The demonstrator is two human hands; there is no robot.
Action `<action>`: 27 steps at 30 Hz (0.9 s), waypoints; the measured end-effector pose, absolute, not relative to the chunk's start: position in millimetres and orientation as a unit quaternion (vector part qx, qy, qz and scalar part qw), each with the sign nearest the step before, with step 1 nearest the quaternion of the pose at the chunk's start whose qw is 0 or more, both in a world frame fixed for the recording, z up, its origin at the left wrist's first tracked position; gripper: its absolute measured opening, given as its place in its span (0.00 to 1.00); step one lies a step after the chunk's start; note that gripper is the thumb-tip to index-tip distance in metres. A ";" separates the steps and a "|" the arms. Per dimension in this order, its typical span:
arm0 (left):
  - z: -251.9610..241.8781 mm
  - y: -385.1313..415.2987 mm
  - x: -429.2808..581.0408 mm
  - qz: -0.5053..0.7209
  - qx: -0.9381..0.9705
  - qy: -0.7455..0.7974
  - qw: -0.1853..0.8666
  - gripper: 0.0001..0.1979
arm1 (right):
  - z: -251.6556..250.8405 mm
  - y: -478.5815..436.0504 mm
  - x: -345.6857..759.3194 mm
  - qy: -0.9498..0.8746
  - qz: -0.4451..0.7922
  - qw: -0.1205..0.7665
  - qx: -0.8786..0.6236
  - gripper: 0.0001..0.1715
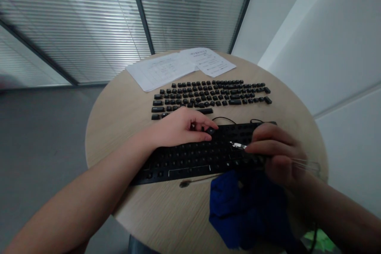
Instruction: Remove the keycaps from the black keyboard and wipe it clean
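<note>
Blue cloth (235, 210) right here by me, brush (185, 183) beside the keyboard (190, 154)! My right hand (276, 151) grips a slim metal tool (238, 145) over the keys' bed; my left hand (180, 127) pinches a black keycap (211, 130) there too. Beyond, keycap rows (235, 102), then papers (166, 69) toward the table's (116, 107) far edge.

So, the table (162, 212): papers (162, 72) along the far edge, keys (235, 102) in rows before them, then the keyboard (189, 171), nearest of the three, a cable (224, 118) just behind it. Left hand (189, 127) above the keyboard, one key between its fingertips! Right hand (276, 152) over the right end, tool (238, 145) pointing left. In front, a brush (184, 183); right of that, the cloth (253, 214). Behind the table, blinds (74, 20).
</note>
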State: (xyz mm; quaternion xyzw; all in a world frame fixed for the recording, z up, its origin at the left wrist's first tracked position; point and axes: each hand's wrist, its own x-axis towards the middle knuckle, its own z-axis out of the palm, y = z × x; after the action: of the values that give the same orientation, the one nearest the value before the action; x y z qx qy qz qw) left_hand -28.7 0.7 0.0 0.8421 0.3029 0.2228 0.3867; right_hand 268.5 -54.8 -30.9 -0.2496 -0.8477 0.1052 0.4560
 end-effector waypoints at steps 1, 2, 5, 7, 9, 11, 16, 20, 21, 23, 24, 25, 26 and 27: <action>0.0 0.2 -28.6 0.221 0.839 0.305 0.392 0.15 | -27.7 -54.2 268.0 -0.859 0.039 0.443 -0.253 0.25; -0.4 -0.9 -28.0 0.222 0.833 0.306 0.404 0.17 | -24.9 -53.5 266.5 -0.867 -0.009 0.432 -0.249 0.21; -3.0 -6.0 -23.9 0.240 0.803 0.305 0.453 0.22 | -22.6 -50.9 258.0 -0.882 -0.032 0.410 -0.233 0.13; -5.1 -9.3 -20.7 0.252 0.782 0.303 0.482 0.20 | -26.3 -49.3 251.7 -0.888 -0.020 0.397 -0.231 0.15; -6.5 -11.4 -18.2 0.253 0.778 0.300 0.490 0.14 | -31.6 -48.2 246.5 -0.886 -0.013 0.392 -0.247 0.13; -6.5 -12.4 -16.8 0.247 0.794 0.300 0.468 0.11 | -36.1 -47.5 242.7 -0.882 0.003 0.392 -0.262 0.09; -2.3 -15.2 -13.5 0.223 0.834 0.316 0.393 0.09 | -40.5 -45.5 236.7 -0.868 0.053 0.400 -0.291 0.09; -0.9 -18.9 -10.7 0.213 0.848 0.323 0.362 0.07 | -40.7 -46.1 234.3 -0.864 0.082 0.382 -0.317 0.08; -0.8 -19.3 -10.8 0.210 0.847 0.327 0.362 0.07 | -40.4 -46.5 234.7 -0.866 0.089 0.377 -0.317 0.08; -0.2 -18.7 -12.8 0.200 0.841 0.345 0.366 0.06 | -38.8 -45.5 237.3 -0.867 0.092 0.369 -0.321 0.07; 0.4 -17.6 -14.6 0.193 0.837 0.358 0.366 0.05 | -37.5 -43.0 239.6 -0.867 0.087 0.362 -0.331 0.06; 1.2 -16.0 -16.9 0.184 0.836 0.371 0.360 0.05 | -35.9 -38.4 242.2 -0.865 0.079 0.352 -0.349 0.06; 2.4 -14.1 -19.6 0.171 0.839 0.383 0.347 0.05 | -33.8 -31.5 244.9 -0.863 0.071 0.336 -0.372 0.07; 3.7 -12.0 -22.4 0.154 0.845 0.395 0.326 0.04 | -31.5 -22.2 247.4 -0.861 0.066 0.314 -0.395 0.07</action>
State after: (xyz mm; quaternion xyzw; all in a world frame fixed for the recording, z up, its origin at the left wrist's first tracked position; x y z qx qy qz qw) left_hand -22.4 -12.0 3.7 0.8448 0.3950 0.1542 0.3263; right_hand 247.4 -22.2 -31.5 -0.3953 -0.8606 0.0659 0.3142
